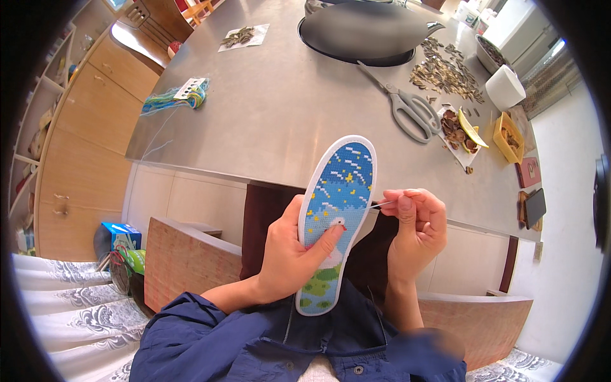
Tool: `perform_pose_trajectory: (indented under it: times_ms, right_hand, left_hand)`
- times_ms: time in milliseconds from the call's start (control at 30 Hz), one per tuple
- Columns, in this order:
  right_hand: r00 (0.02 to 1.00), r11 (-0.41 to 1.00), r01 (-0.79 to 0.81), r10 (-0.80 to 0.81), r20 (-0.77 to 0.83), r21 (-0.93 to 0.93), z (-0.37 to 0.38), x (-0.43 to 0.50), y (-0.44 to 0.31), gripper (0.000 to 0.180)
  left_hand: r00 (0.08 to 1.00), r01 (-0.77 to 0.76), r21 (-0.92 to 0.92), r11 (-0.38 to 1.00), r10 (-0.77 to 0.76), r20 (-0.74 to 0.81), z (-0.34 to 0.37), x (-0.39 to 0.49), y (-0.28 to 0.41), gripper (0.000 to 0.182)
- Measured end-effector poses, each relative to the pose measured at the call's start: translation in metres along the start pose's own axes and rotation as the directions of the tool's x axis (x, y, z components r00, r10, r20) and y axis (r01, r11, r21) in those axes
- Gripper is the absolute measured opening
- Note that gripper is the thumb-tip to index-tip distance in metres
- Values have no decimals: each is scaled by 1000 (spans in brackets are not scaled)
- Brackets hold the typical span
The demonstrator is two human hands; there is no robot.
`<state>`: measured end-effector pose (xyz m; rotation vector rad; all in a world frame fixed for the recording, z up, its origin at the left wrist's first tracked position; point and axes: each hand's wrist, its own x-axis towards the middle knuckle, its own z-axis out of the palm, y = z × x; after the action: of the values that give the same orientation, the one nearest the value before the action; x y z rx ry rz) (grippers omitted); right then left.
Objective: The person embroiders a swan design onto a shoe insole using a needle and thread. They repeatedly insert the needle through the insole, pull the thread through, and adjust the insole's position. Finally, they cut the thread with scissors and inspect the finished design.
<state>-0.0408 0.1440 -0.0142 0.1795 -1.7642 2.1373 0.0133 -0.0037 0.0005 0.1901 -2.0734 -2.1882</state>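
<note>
An embroidered shoe insole (340, 191) with a blue, green and white cross-stitch picture and a white rim is held upright over my lap. My left hand (298, 253) grips its left side, the thumb lying on the picture near a white bird's head. To the right of the insole, my right hand (417, 229) pinches a thin pale thread (382, 204) between thumb and fingertips. That thread runs to the insole's right edge. Whether a needle is in the fingers cannot be told.
On the metal table (267, 114) lie grey-handled scissors (414, 112), skeins of coloured thread (191, 98), sunflower seeds (444, 71), shells and peel on paper (460, 131), a yellow basket (508, 138), a white tissue roll (505, 87) and a dark pan (363, 33). Wooden bench parts (191, 262) flank my lap.
</note>
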Motion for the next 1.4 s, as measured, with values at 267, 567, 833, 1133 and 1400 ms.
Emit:
perform_pose_trajectory:
  times_ms: [267,567,833,1133,1400]
  right_hand:
    - [996,995,66,-71,-61,-73,-6,4,-4,9]
    - [988,954,142,-123,88,-265,-6,-3,-13,20]
    - [834,673,548,-398,381,-496,-6,-9,-20,23]
    - [790,555,613,-440,427,-562,-4,-11,-17,36]
    - [756,486,654,-434,490,-580,-4,-9,-19,36]
  left_hand:
    - [1000,-7,24,1000,7,-1,0,0,0,25]
    - [999,45,-62,997,-44,17,-1,0,6,23]
    - [999,51,-80,995,-50,22,-5,-3,8,18]
    - [998,66,-57,996,-64,24,-6,-3,10,18]
    - [999,39,-33,999,-39,-13,-3,-3,8,19]
